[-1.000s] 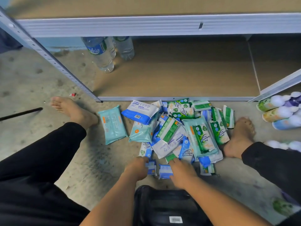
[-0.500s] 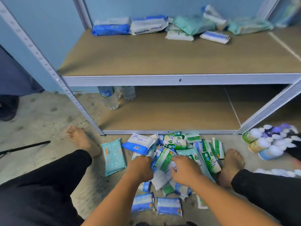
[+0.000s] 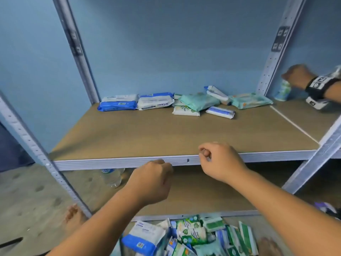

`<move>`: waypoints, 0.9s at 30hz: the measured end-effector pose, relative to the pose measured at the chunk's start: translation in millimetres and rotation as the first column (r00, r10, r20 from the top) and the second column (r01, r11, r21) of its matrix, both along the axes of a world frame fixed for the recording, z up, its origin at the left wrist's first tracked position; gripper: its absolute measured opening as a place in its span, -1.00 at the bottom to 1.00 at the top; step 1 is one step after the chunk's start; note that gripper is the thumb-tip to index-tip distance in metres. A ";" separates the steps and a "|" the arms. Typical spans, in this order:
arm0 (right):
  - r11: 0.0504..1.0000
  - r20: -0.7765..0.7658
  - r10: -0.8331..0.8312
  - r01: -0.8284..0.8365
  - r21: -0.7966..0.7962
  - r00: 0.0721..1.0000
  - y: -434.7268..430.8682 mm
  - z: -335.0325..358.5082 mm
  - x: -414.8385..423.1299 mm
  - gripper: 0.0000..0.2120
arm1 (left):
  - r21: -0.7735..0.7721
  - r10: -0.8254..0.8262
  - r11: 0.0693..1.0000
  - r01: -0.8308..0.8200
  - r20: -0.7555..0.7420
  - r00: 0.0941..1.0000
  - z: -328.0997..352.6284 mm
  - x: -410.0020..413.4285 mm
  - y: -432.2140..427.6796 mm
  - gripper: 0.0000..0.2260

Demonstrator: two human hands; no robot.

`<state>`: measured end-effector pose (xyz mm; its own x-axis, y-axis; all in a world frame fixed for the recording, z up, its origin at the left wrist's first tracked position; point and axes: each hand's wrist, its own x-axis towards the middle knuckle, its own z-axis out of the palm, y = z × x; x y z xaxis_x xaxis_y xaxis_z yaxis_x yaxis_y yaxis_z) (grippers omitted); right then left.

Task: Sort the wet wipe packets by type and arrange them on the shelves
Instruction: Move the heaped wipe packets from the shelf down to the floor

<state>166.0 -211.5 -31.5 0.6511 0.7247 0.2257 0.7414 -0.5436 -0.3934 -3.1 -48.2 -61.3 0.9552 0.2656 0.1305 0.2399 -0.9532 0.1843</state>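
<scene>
Nearest: pile (image 3: 193,235) of wipe packets on the concrete floor (image 3: 27,191), hard against the bottom rail of the rack. Mixed types: one fat blue-and-white pack (image 3: 145,237) at left, small green-and-white ones, slim blue ones, some teal. Glossy film wrap, soft pillow shapes with crimped ends. Judged light, squashy and a bit slick; nothing fragile. Best taken flat across the broad faces, or by a crimped end for the small ones; a stack would likely slide apart. Bare foot (image 3: 73,217) at left by the near upright. Above the pile, left hand (image 3: 151,182) is raised before the low board (image 3: 203,196), fingers curled under into a fist; they are hidden behind the knuckles, so cannot tell if it carries anything. Right hand (image 3: 219,161) sits at the front rail of the shelf (image 3: 129,161), fingers curled in, thumb on forefinger; no packet shows, cannot tell if something small is pinched. Clear plastic bottle (image 3: 112,177) on the low board, left. Shelf is tan fibreboard, matte, on ribbed grey metal rails with punched uprights. Far along its back edge, a loose row (image 3: 184,103): blue and white bulk packs at left, teal and small ones heaped to the right, not yet grouped. Far right, another person's hand (image 3: 297,74), wearing a strap (image 3: 321,84), over a small can (image 3: 283,91). Blue wall behind.
</scene>
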 end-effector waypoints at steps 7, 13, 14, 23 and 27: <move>0.978 0.050 -0.122 0.111 0.179 0.991 32.6 -3.9 102.0 -0.74 | -0.122 0.056 0.992 -0.026 0.253 0.966 13.6 56.3 29.7 -0.83; 0.956 0.076 -0.271 0.259 0.137 0.960 49.9 -4.6 171.3 -0.69 | -0.105 0.004 0.994 0.033 0.338 0.941 34.3 113.8 58.1 -0.75; 0.949 0.061 -0.307 0.300 0.101 0.950 52.3 -4.7 179.3 -0.67 | -0.104 -0.001 0.994 0.037 0.330 0.944 31.6 124.4 65.7 -0.72; 0.899 0.078 -0.397 0.404 -0.167 0.915 78.1 -10.3 212.0 -0.44 | -0.157 0.120 0.983 -0.099 0.129 0.984 1.5 227.9 116.0 -0.35; 0.887 0.118 -0.414 0.429 -0.168 0.902 81.8 -14.4 218.6 -0.52 | -0.132 0.119 0.986 -0.106 0.099 0.988 -7.3 249.5 119.4 -0.39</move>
<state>384.6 -129.7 -45.9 0.8909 0.4188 0.1760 0.4494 -0.8691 -0.2068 246.5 71.2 -68.6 0.9008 0.3914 0.1883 0.3169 -0.8887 0.3312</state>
